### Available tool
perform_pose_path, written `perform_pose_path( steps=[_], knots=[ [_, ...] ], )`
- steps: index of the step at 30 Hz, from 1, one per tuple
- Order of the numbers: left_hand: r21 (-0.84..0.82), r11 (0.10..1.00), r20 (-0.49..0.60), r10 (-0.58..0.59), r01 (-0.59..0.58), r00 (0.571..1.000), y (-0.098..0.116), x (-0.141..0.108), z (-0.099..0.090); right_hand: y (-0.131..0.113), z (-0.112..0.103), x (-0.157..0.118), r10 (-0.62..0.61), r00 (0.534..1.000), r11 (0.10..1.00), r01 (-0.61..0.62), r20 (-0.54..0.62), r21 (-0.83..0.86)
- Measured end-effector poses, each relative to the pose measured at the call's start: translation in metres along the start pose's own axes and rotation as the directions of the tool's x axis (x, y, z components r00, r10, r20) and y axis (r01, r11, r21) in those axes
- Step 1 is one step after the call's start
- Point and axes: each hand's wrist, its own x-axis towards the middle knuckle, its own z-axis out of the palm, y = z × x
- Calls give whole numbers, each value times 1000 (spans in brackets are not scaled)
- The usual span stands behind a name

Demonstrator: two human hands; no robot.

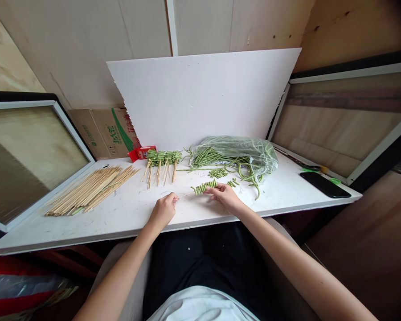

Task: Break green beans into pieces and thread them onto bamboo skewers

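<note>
Both our hands are closed: our left hand pinches a thin skewer, our right hand grips the bean pieces above the table, probably for steadiness.

A cardboard box stands beside a white panel.

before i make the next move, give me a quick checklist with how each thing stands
1. Left hand on the thin stick: ok, it pinches one end.
2. Right hand on the threaded bean pieces: ok, fingers hold the row.
3. Loose bean pieces nearby: ok, on the table beyond the right hand.
4. Bag closed: not ok, long beans spill out.
5. Stick's far tip covered: cannot tell, too small.
</note>
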Motion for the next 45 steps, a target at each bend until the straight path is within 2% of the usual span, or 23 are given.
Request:
perform_pose_path(
  steps=[7,15,21,27,34,41,45],
  knots=[
    [54,995,-54,91,-88,994,2,-3,-1,0,8,-4,161,981,987,-160,-112,20],
    [176,973,-116,170,-148,979,5,-5,-2,-16,13,-13,275,961,949,-266,-34,168],
    [203,969,-140,169,-139,976,7,-5,-2,-16,13,-12,269,962,952,-260,-37,163],
    [233,961,-146,184,-147,972,5,-5,-2,-18,10,-13,255,966,964,-252,-30,82],
    [241,959,-151,191,-152,970,4,-5,-2,-21,6,-13,216,972,976,-218,-95,-16],
    [327,917,-201,304,-229,931,5,-4,-4,-23,6,-12,245,966,966,-250,-89,-57],
    [330,915,-210,310,-232,927,4,-4,-3,-26,6,-14,269,959,959,-275,-94,-67]
  ],
)
